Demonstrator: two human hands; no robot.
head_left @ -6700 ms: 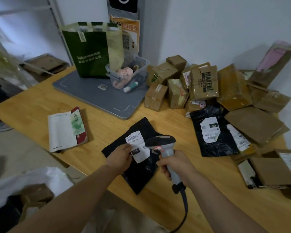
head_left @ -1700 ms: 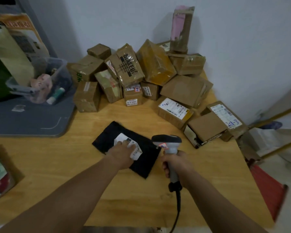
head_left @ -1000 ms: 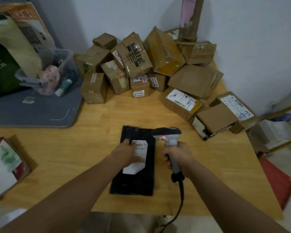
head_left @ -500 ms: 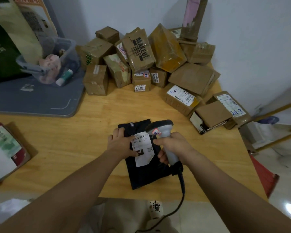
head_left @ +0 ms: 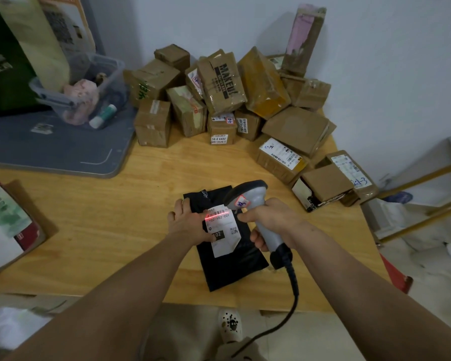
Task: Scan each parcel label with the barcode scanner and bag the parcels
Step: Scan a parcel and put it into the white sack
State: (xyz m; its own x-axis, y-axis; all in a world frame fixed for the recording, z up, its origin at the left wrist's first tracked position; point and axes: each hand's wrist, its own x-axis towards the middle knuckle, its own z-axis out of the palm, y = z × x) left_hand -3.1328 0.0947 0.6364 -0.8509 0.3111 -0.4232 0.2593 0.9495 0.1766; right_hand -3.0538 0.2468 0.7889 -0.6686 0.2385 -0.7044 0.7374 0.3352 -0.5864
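A black plastic parcel [head_left: 229,264] lies flat near the front edge of the wooden table [head_left: 102,225]. Its white label [head_left: 223,231] faces up, and a red scan line crosses the barcode at the label's top. My left hand [head_left: 186,222] presses flat on the parcel's left side, the thumb on the label's edge. My right hand [head_left: 267,221] grips the handle of a grey barcode scanner [head_left: 246,198], whose head tilts down at the label from the right. The scanner's black cable hangs off the table's front edge.
A heap of brown cardboard parcels [head_left: 235,95] fills the back right corner against the wall. A grey tray [head_left: 60,152] at back left carries a clear bin [head_left: 86,82] and a green paper bag [head_left: 5,66]. A booklet [head_left: 5,225] lies at the left edge.
The black parcel was pulled toward the front edge and turned. The scanner swung left over the label, and its red line now falls on the barcode.
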